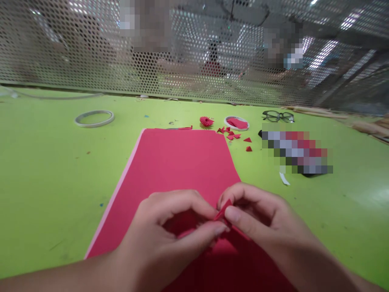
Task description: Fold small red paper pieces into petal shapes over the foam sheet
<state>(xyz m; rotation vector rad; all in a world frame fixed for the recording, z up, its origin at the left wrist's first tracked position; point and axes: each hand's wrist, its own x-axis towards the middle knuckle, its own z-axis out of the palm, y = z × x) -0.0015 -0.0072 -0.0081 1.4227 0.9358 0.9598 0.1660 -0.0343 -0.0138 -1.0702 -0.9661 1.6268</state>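
A small folded piece of red paper point(223, 209) is pinched between my two hands, above the lower part of a large red sheet point(182, 162). My left hand point(173, 231) holds its lower left end between thumb and fingertips. On the other side, my right hand point(261, 215) grips it with thumb and index finger. Several small folded red triangles point(234, 136) lie past the sheet's far right corner. Near them are a round red pleated paper piece point(206, 121) and a white ring point(225, 123) with red paper pieces inside.
A white tape ring point(95, 124) lies at the far left of the green table point(45, 182). Eyeglasses point(278, 117), a blurred-out object point(294, 152) and a white paper scrap point(284, 179) are on the right. A perforated metal screen point(188, 81) stands behind, with people beyond it.
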